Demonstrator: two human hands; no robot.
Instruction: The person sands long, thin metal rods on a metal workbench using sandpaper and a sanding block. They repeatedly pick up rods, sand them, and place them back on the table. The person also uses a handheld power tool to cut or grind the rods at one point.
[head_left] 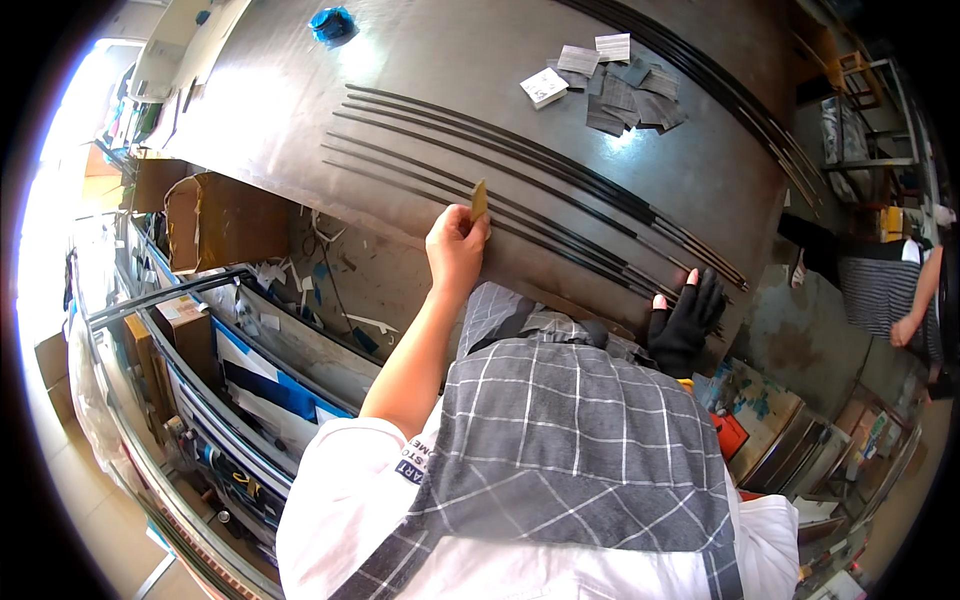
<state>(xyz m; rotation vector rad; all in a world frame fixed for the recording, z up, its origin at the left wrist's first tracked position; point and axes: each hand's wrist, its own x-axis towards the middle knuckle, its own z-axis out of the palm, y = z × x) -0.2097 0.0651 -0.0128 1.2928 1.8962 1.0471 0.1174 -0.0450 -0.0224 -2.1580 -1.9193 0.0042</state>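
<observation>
My left hand (pixel 457 247), bare, is closed in a pinch on a small flat tan piece (pixel 479 199) that stands up from the fingers; its exact kind cannot be made out. It is above the near rods, toward their middle. Several thin dark rods (pixel 520 162) lie side by side across the metal table (pixel 420 60), slanting down to the right, where their ends look lighter. At those right ends is my right hand (pixel 687 322), in a black glove that leaves the thumb tip and one fingertip bare. Its fingers are apart, with nothing visible between them.
Toward the back lie grey square sheets (pixel 625 95) and a small white box (pixel 544 87). A blue bundle (pixel 331 24) sits far left. More long rods (pixel 700 70) run along the far right. Cardboard boxes (pixel 230 222) stand left; another person (pixel 885 290) is at right.
</observation>
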